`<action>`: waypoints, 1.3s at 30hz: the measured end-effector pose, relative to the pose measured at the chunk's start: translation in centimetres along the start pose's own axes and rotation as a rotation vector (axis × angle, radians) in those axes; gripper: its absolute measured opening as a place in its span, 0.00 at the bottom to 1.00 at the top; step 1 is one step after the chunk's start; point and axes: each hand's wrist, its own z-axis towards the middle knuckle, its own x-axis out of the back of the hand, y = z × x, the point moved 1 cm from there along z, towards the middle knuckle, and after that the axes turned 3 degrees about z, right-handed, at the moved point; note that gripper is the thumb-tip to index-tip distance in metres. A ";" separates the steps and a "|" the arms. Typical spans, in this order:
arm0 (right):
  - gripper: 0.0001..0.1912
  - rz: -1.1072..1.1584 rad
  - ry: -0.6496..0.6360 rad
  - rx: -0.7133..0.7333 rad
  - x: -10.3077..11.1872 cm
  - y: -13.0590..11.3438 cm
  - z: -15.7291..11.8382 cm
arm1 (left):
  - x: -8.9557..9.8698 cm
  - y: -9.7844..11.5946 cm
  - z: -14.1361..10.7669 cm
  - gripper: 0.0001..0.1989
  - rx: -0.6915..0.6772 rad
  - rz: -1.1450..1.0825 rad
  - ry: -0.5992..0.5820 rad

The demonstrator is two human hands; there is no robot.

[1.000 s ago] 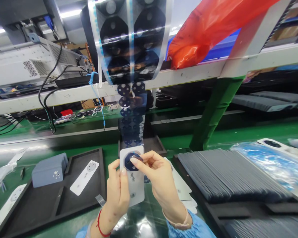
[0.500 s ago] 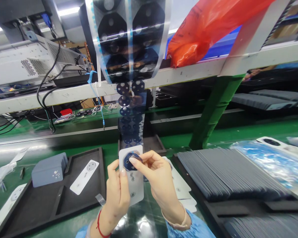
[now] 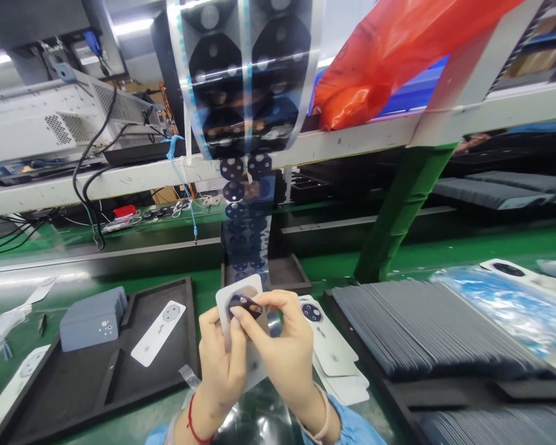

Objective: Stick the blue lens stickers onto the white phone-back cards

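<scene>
A white phone back panel [image 3: 254, 366] is tilted upright in my left hand [image 3: 222, 358], whose fingers grip its left edge. My right hand [image 3: 285, 346] pinches a dark round film piece [image 3: 246, 304] over the circular camera area at the panel's top. Part of the panel is hidden behind my right fingers. Just right of my hands, white panels [image 3: 331, 346] lie stacked, the top one with a dark camera circle. A film strip with paired dark circles [image 3: 246, 232] hangs straight behind the held panel.
At left a black tray [image 3: 152, 395] holds grey-blue panels [image 3: 92, 318] and a white card [image 3: 159, 334]. At right another black tray [image 3: 426, 390] carries a long row of grey panels [image 3: 435, 315]. A green-wrapped post [image 3: 405, 210] and a white beam [image 3: 352, 145] stand behind.
My right hand has moved slightly left with the dark piece, which is now tilted. The held panel has turned, and the camera circle on the stack at right shows more fully.
</scene>
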 end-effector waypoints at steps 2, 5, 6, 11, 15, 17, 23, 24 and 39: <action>0.07 -0.079 0.032 0.158 -0.2 0.1 -0.2 | 0.2 -0.3 0.0 0.14 -0.013 -0.013 0.047; 0.30 -0.138 0.074 0.259 0.0 0.2 0.2 | 0.3 -0.2 0.2 0.14 -0.013 -0.020 0.042; 0.39 -0.113 0.062 0.227 0.2 0.2 0.5 | 0.2 0.0 0.3 0.14 -0.004 -0.031 0.023; 0.25 0.279 -0.326 -0.290 0.6 0.4 1.8 | -0.5 1.0 0.1 0.15 0.161 -0.166 -0.008; 0.16 0.450 -0.356 -0.445 0.7 0.6 2.1 | -0.8 1.6 0.0 0.15 0.248 -0.177 -0.067; 0.16 0.525 -0.355 -0.472 0.8 0.6 2.2 | -0.7 1.9 0.3 0.14 0.259 -0.185 -0.082; 0.15 0.584 -0.421 -0.500 1.0 0.0 2.3 | -0.1 3.4 0.9 0.18 0.332 -0.241 -0.096; 0.16 0.576 -0.418 -0.506 1.0 0.0 2.3 | 0.0 3.5 0.9 0.18 0.336 -0.247 -0.107; 0.16 0.591 -0.515 -0.517 1.4 0.1 3.0 | 1.2 3.7 1.3 0.21 0.459 -0.358 -0.194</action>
